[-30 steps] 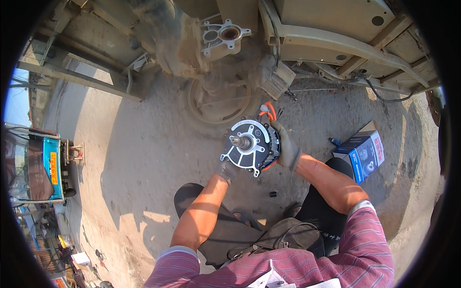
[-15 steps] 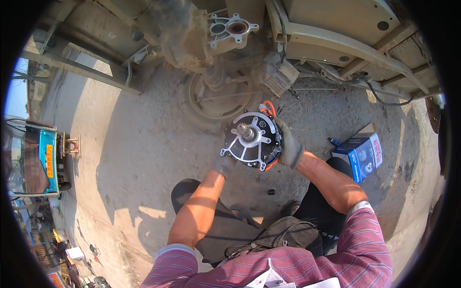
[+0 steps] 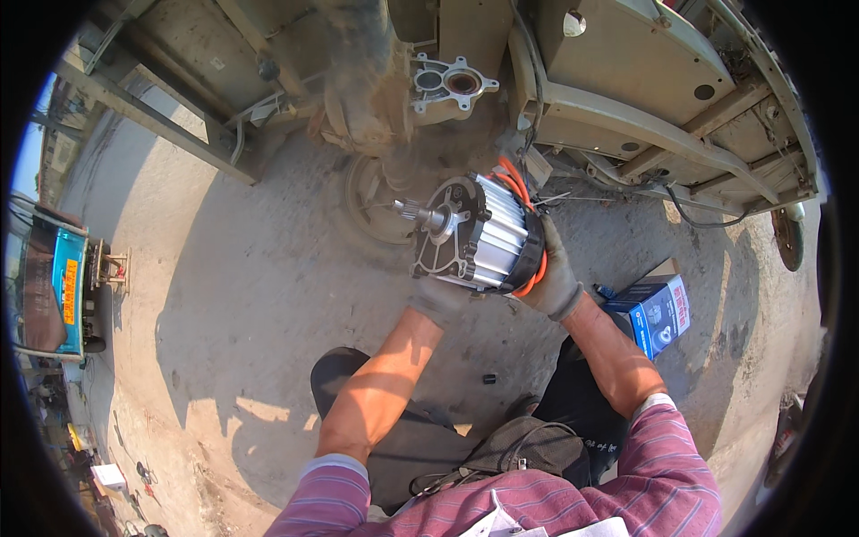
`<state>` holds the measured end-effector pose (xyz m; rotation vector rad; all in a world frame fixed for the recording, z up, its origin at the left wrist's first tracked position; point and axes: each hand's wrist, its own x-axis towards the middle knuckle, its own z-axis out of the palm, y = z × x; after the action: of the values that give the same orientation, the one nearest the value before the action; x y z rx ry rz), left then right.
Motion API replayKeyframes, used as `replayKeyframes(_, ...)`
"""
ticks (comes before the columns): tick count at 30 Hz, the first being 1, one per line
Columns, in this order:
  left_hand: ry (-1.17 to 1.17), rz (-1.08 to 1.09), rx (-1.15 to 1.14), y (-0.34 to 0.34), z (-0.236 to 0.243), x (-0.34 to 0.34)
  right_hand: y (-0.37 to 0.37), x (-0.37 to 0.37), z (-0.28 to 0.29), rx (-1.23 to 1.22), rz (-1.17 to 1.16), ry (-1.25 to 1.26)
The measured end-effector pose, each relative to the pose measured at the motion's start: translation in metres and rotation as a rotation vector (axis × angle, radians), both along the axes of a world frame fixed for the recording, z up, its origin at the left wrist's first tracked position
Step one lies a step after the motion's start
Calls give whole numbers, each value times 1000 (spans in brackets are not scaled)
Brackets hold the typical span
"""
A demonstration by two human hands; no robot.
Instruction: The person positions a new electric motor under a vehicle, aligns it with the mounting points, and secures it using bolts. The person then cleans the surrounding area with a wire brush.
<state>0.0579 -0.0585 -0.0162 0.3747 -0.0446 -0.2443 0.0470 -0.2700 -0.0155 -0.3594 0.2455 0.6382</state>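
Between my two gloved hands I hold an electric motor [image 3: 497, 231] off the ground, tilted so that its ribbed silver side shows. Its toothed shaft [image 3: 420, 213] sticks out to the left from the black and silver end plate. Orange cables [image 3: 514, 182] loop around its rear end. My right hand [image 3: 558, 274] grips the rear end from the right. My left hand [image 3: 438, 297] supports it from below at the front, its fingers mostly hidden under the motor. Above and beyond is a dusty axle housing [image 3: 358, 80] with a bare silver mounting flange [image 3: 456, 83].
A vehicle's metal underframe [image 3: 617, 98] spans the top. Behind the motor lies a dusty wheel [image 3: 362, 201]. A blue and white box [image 3: 651, 315] stands on the ground at right, and a small black piece [image 3: 489, 379] lies near my feet. A teal vehicle [image 3: 64, 286] is at far left.
The motor has turned in my hands: its shaft, which pointed up toward me, now points left, and its ribbed side has come into view. My view has shifted slightly too.
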Motion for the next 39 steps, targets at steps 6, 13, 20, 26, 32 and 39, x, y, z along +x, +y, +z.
replayKeyframes(6,-21,-13,45,7,3,-2,13,-12,7,-84,30,-163)
replayKeyframes(13,-66,-2,-17,21,17,2,32,-20,25,-177,71,-244)
replayKeyframes(20,-96,-235,-329,43,-9,16,46,-15,45,16,84,-295)
replayKeyframes(26,-320,-22,21,54,-34,25,51,-26,62,18,-115,-259)
replayKeyframes(32,-266,356,819,43,8,23,45,-36,73,-24,-338,-323)
replayKeyframes(39,-447,290,677,5,91,7,3,-15,98,-212,-366,-406)
